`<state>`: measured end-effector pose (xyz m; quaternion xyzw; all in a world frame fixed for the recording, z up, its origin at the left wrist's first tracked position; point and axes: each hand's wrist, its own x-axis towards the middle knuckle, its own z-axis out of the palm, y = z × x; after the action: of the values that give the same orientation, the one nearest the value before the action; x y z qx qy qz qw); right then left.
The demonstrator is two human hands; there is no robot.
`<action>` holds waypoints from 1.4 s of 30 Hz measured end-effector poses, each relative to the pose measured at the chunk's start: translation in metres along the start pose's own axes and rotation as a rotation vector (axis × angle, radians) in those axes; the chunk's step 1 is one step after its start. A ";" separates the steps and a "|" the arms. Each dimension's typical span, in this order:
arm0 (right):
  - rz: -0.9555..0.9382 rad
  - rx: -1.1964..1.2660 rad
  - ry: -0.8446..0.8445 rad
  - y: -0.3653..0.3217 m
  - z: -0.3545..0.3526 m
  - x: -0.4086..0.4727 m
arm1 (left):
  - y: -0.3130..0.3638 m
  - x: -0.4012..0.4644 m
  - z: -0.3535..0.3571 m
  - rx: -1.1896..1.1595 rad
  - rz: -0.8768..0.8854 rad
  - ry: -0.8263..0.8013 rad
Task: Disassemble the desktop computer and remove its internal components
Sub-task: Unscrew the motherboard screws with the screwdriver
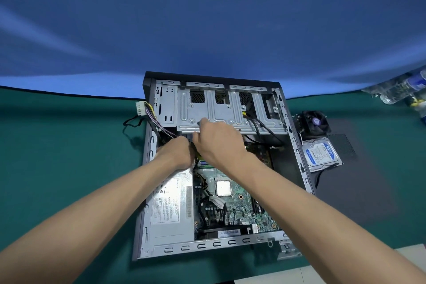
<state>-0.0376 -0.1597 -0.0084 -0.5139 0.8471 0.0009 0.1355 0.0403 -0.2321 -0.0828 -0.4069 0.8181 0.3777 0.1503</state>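
Note:
An open desktop case [147,191] lies flat on the green table. Inside are a grey power supply [170,205], a green motherboard [237,203] with a bare CPU [223,188], and a metal drive cage [221,108] at the far end. My left hand [176,151] and my right hand [220,140] meet just under the drive cage, fingers curled down into the case. What they hold is hidden beneath them. A wire bundle with a white connector [140,109] hangs over the case's left wall.
A black cooler fan [314,123] and a hard drive [321,153] lie on a dark side panel [359,182] right of the case. Plastic bottles [401,90] stand at the far right. A blue cloth [207,18] hangs behind the table.

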 end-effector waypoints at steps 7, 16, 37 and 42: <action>0.045 0.193 -0.135 0.012 -0.011 -0.001 | 0.000 0.003 0.003 -0.002 -0.087 0.021; -0.009 0.264 -0.103 0.017 -0.009 -0.001 | 0.004 0.000 0.000 -0.004 -0.098 0.034; -0.061 0.228 -0.122 0.016 -0.007 0.001 | 0.005 -0.004 -0.001 -0.032 -0.123 0.052; -0.072 0.104 -0.027 0.016 -0.003 -0.001 | 0.006 -0.005 0.000 -0.025 -0.130 0.065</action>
<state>-0.0518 -0.1520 -0.0081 -0.5362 0.8251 -0.0409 0.1734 0.0390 -0.2271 -0.0769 -0.4730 0.7897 0.3638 0.1428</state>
